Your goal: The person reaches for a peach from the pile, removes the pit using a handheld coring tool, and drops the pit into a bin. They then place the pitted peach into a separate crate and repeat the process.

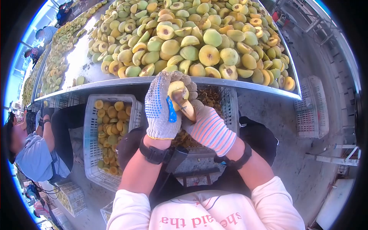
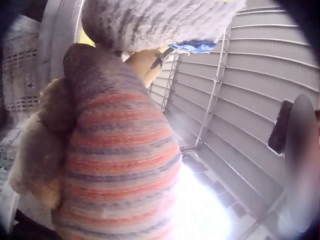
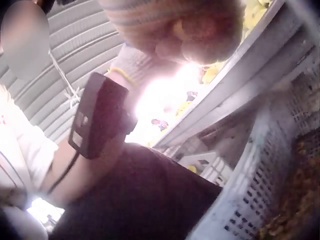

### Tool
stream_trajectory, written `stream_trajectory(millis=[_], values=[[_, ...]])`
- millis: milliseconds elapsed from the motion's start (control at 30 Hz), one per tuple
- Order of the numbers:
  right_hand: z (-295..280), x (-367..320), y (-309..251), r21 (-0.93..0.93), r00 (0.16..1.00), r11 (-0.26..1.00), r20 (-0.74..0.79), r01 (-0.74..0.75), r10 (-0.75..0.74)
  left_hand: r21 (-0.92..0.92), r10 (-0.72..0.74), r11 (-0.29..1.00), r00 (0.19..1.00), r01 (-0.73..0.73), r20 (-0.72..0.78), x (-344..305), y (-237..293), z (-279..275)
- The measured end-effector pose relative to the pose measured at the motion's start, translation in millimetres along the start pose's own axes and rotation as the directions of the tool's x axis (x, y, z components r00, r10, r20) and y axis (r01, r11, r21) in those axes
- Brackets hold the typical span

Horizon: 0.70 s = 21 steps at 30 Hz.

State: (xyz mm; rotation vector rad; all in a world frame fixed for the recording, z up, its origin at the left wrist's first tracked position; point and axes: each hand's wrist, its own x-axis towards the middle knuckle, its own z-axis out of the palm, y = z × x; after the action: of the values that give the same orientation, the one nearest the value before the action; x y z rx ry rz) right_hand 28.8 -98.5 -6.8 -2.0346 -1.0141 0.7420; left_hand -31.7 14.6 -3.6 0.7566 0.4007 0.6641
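Note:
My left hand (image 1: 159,109), in a pale glove with blue dots, curls round a yellow peach half (image 1: 178,91) with a brown centre. My right hand (image 1: 211,128), in a striped glove, meets it from the other side, fingers bent against the fruit. A smooth tan piece (image 1: 188,110) sits by the right thumb, with a thin dark metal strip against it; I cannot tell its kind. A blue strip (image 1: 171,110) lies along the left hand's thumb side. In the left wrist view the striped glove (image 2: 120,150) hides most of the fruit.
A metal-edged table (image 1: 268,87) ahead bears a heap of halved peaches (image 1: 172,46). Below it, a white crate (image 1: 89,153) of yellow halves stands left, another crate (image 1: 231,107) of brown scraps between my knees. Another person (image 1: 36,155) sits at left. Stacked crates (image 1: 312,107) stand right.

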Motion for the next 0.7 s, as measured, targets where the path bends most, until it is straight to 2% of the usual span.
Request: stream_trajectory(millis=[100, 133, 167, 200, 233, 333, 367, 467, 567, 600, 667, 700], values=[[15, -1, 16, -0.037, 0.976, 0.986, -0.14, 0.161, -0.165, 0.078, 0.037, 0.996, 0.999, -0.034, -0.029, -1, -1, 0], [3, -1, 8, 0.196, 0.998, 0.98, 0.043, 0.042, -0.051, 0.091, 0.038, 0.995, 0.998, -0.034, -0.04, -1, 1, -1], [-16, -3, -1, 0.394, 0.969, 0.911, 0.244, -0.119, 0.021, 0.129, 0.027, 0.991, 1.0, -0.028, 0.007, 0, 3, -1], [-30, -5, -8, 0.537, 0.895, 0.787, 0.444, -0.304, 0.043, 0.168, 0.013, 0.986, 0.998, -0.022, 0.054, 0, 8, -2], [-33, -8, -9, 0.619, 0.882, 0.713, 0.471, -0.328, -0.003, 0.203, 0.0, 0.979, 0.995, -0.021, 0.101, 0, 10, -1], [-35, -10, -13, 0.597, 0.89, 0.74, 0.455, -0.309, 0.005, 0.414, 0.053, 0.906, 0.994, -0.089, 0.096, -1, 14, 12], [-33, -11, -14, 0.583, 0.906, 0.755, 0.422, -0.3, 0.034, 0.421, 0.043, 0.904, 0.995, -0.077, 0.09, 1, 11, 11], [-32, -12, 6, 0.693, 0.819, 0.6, 0.563, -0.399, -0.107, 0.132, -0.26, 0.961, 0.955, 0.242, 0.142, -2, 16, 8], [-43, -19, 13, 0.733, 0.783, 0.514, 0.598, -0.445, -0.173, -0.08, -0.317, 0.943, 0.945, 0.324, 0.084, 4, 1, 8], [-47, -21, 17, 0.724, 0.796, 0.557, 0.58, -0.407, -0.174, -0.166, -0.331, 0.926, 0.941, 0.339, 0.076, 8, -4, 5], [-56, -29, 27, 0.699, 0.817, 0.635, 0.548, -0.328, -0.182, -0.185, -0.322, 0.919, 0.934, 0.348, 0.156, 9, -5, 5], [-67, -34, 27, 0.713, 0.829, 0.601, 0.54, -0.361, -0.142, -0.17, -0.309, 0.925, 0.934, 0.339, 0.182, 8, -3, 8]])
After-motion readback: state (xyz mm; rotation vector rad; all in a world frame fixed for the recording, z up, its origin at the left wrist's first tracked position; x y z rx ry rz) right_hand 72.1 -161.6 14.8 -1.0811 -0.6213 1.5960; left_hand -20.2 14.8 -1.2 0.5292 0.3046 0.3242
